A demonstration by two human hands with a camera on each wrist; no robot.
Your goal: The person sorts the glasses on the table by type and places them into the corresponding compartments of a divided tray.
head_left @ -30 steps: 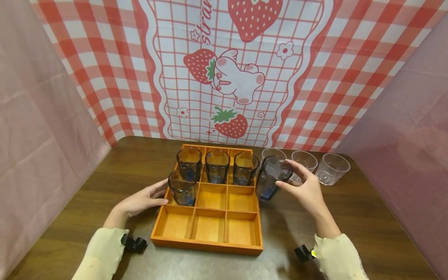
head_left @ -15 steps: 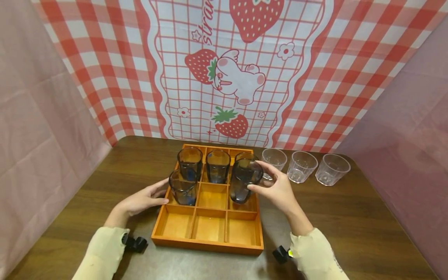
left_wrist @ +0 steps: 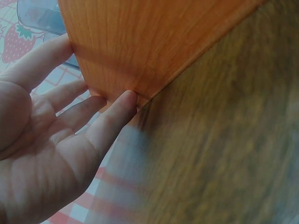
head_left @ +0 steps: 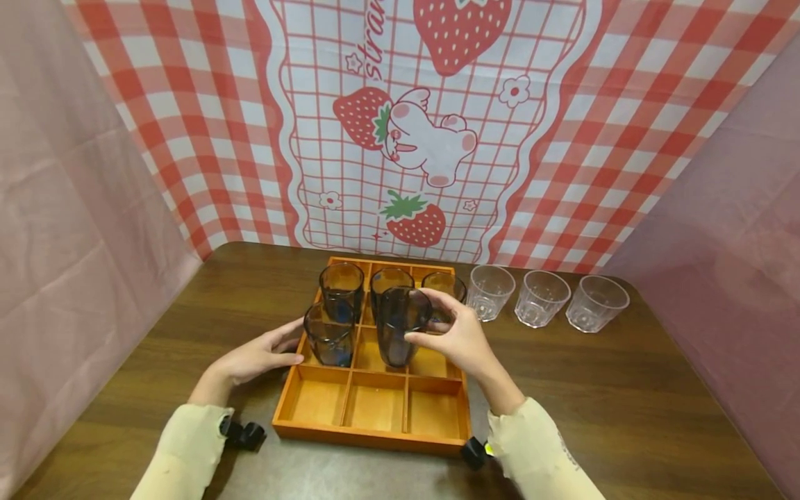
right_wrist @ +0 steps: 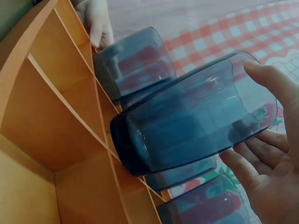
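Note:
My right hand (head_left: 461,337) grips a dark blue-grey drinking glass (head_left: 398,333) near its rim, thumb on one side and fingers on the other. That glass is over the middle compartment of a wooden divided tray (head_left: 369,439); in the right wrist view its thick base overlaps the dividers. Three like glasses stand in the tray's back row, among them the left one (head_left: 340,285). Another dark glass (head_left: 329,340) stands in the left compartment of the middle row. With fingers extended, my left hand (head_left: 259,357) touches the tray's left outer wall (left_wrist: 140,42).
Three clear tumblers stand in a row right of the tray: a near one (head_left: 490,292), a middle one (head_left: 541,298) and a far right one (head_left: 596,304). A checked strawberry cloth (head_left: 250,173) hangs behind the brown table (head_left: 594,396). Pink cloth (head_left: 81,208) hangs at the sides.
My right hand has carried the dark glass leftward, from beyond the tray's right edge to over its middle compartment. The left hand stays at the tray's left side.

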